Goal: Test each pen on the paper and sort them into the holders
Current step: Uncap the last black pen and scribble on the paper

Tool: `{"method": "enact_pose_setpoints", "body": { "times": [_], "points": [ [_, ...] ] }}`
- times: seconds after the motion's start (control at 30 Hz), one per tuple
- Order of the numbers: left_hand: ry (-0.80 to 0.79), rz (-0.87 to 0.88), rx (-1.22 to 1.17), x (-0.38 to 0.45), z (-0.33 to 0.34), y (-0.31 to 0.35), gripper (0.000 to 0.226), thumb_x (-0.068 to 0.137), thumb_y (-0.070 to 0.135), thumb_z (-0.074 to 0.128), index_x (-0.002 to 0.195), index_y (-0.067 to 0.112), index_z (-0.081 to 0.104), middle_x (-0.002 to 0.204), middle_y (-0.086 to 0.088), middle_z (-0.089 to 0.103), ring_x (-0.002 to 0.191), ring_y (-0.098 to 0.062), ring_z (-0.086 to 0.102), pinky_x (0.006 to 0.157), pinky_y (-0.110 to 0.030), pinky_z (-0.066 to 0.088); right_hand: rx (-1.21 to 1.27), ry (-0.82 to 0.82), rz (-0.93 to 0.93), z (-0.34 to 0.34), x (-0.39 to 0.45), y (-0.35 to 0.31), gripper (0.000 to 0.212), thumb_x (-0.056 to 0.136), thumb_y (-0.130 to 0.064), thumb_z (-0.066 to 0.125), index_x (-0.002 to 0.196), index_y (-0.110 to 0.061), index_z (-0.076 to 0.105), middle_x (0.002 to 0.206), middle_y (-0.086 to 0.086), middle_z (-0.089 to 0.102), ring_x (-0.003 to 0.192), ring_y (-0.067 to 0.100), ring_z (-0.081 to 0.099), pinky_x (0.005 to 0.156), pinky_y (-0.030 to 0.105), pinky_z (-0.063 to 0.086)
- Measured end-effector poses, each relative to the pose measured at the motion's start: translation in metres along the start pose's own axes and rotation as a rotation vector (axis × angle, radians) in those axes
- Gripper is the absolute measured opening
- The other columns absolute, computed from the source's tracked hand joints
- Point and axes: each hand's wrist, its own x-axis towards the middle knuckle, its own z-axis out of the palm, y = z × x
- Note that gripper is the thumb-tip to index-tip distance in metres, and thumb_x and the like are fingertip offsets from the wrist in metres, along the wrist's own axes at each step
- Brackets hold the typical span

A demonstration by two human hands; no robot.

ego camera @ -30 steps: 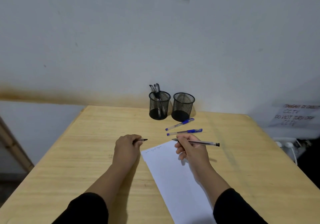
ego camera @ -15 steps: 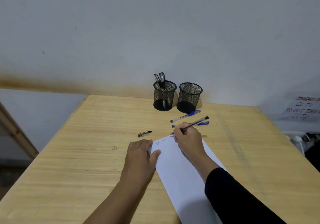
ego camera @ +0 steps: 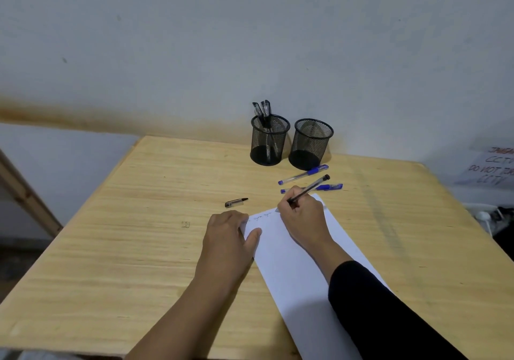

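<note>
My right hand (ego camera: pixel 303 217) grips a black pen (ego camera: pixel 313 187) with its tip on the far end of the white paper (ego camera: pixel 294 265), beside faint scribbles. My left hand (ego camera: pixel 228 234) lies flat with spread fingers on the paper's left edge, holding nothing. The pen's black cap (ego camera: pixel 236 202) lies on the table just beyond my left hand. Two blue pens (ego camera: pixel 303 175) (ego camera: pixel 328 187) lie past the paper. At the back stand two black mesh holders: the left holder (ego camera: pixel 269 140) has a few black pens in it, the right holder (ego camera: pixel 311 144) looks empty.
The wooden table (ego camera: pixel 139 248) stands against a pale wall. A handwritten paper sign (ego camera: pixel 492 170) and white plugs (ego camera: pixel 484 216) sit off the table's right side. A wooden frame piece (ego camera: pixel 25 192) leans at the left.
My left hand set the cap down on the table and moved onto the paper's edge. My right hand turned the pen and brought its tip down onto the paper.
</note>
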Motion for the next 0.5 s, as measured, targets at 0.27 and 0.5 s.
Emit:
{"method": "enact_pose_setpoints", "body": {
  "times": [0.27,0.5],
  "points": [
    [0.008,0.0,0.019,-0.0002,-0.0002,0.0003,0.039,0.083,0.035,0.06,0.118,0.017,0.06,0.121,0.005,0.061,0.118,-0.014,0.043,0.088,-0.011,0.022,0.013,0.034,0.002,-0.0011,-0.0021,-0.0003,0.009,0.087,-0.012,0.05,0.082,-0.009,0.057,0.068,0.005,0.057,0.062,0.009,0.05,0.055,0.017,0.041],
    [0.009,0.001,0.016,0.0002,0.0006,-0.0002,0.037,0.083,0.034,0.061,0.116,0.017,0.061,0.12,0.005,0.062,0.119,-0.014,0.043,0.089,-0.01,0.022,0.027,0.054,0.008,-0.0004,-0.0019,-0.0023,0.009,0.088,-0.012,0.051,0.081,-0.009,0.056,0.071,0.006,0.057,0.062,0.009,0.049,0.055,0.016,0.039]
  ]
}}
